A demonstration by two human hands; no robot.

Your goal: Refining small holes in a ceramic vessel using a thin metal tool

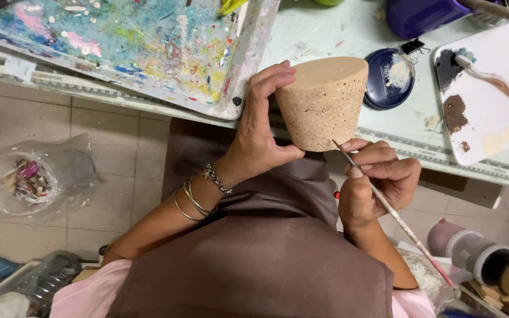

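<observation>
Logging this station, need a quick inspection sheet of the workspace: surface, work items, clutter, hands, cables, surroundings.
Surface: pale green table, paint-smeared.
Job's things: speckled tan pot, upside down; thin paintbrush, tip at the pot's lower wall.
Clutter: paint-splattered board; white palette with brown and dark dabs and a brush lying on it; round blue lid; purple container.
Hands: left hand grips the pot; right hand holds the paintbrush.
Cables: nothing seen.
Surroundings: tiled floor; plastic bag of scraps.
</observation>
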